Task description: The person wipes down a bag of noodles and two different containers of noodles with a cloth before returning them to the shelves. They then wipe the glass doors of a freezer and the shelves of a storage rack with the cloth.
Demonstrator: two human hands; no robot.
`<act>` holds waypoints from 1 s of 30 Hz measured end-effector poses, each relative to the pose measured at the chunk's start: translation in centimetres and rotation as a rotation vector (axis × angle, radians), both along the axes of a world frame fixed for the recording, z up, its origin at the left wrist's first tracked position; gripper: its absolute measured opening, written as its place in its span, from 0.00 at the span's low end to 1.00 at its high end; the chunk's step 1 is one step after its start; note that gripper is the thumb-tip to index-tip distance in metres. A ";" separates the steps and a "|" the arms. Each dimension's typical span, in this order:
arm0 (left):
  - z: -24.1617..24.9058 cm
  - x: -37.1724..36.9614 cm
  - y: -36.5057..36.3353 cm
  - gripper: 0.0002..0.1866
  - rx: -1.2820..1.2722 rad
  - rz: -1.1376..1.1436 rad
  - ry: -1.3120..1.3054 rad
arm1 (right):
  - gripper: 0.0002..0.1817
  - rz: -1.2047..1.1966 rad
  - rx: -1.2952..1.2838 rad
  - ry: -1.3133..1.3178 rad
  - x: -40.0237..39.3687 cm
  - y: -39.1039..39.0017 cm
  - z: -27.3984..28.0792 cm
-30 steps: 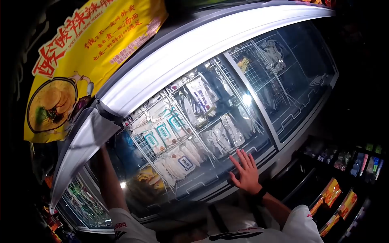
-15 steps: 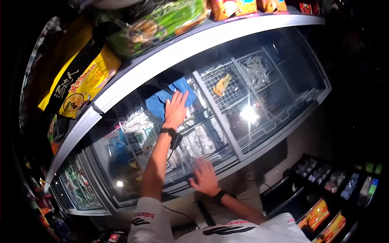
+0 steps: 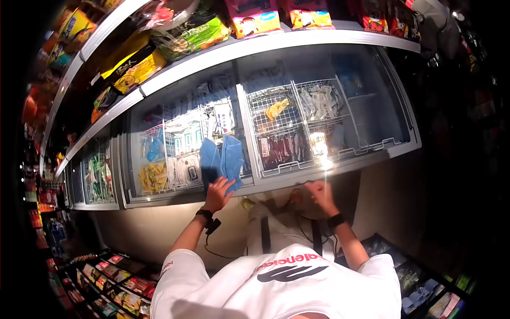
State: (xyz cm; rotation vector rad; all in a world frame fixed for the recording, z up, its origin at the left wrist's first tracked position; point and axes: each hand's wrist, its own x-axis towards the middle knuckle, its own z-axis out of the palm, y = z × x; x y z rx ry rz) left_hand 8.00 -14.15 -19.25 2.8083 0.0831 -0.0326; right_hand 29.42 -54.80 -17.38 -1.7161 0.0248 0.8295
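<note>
My left hand (image 3: 219,194) is at the bottom end of a blue cloth (image 3: 223,162), fingers closed over its lower part. The cloth lies folded in two upright flaps on the glass lid (image 3: 186,114) of a chest freezer, near its front edge. A dark band with a small box and cable is on my left wrist. My right hand (image 3: 322,195) hovers just in front of the freezer's front rim, fingers loosely bent and apart, with nothing visible in it. Beneath the glass, wire baskets (image 3: 272,127) hold white packs and a yellow pack (image 3: 277,109).
A shelf edge (image 3: 223,53) runs above the freezer's back, carrying a yellow noodle bag (image 3: 139,69), a green pack (image 3: 199,38) and pink-and-orange snack bags (image 3: 255,18). Racks of packets (image 3: 114,282) stand low at left, with more trays (image 3: 419,292) at lower right.
My left hand has drawn the blue cloth from the back of the glass down to the front edge. My right hand has moved right, off the glass. The view has shifted back.
</note>
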 end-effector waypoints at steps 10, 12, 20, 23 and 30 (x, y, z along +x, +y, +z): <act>-1.4 3.8 -9.0 0.30 -0.046 0.218 -0.038 | 0.09 -0.085 -0.242 -1.028 6.1 6.0 -2.0; -0.9 4.3 -9.1 0.32 -0.030 0.203 -0.031 | 0.21 0.078 -0.262 -1.012 4.7 10.0 -2.8; -0.5 8.8 2.1 0.43 -0.025 0.095 0.006 | 0.28 0.252 -0.422 -0.872 2.9 13.3 -4.9; -2.7 13.4 9.1 0.41 0.089 0.071 -0.048 | 0.28 0.256 -0.461 -0.949 3.4 13.6 -4.8; -8.8 26.5 25.9 0.33 0.251 0.131 -0.394 | 0.29 0.240 -0.509 -0.951 3.8 14.5 -4.6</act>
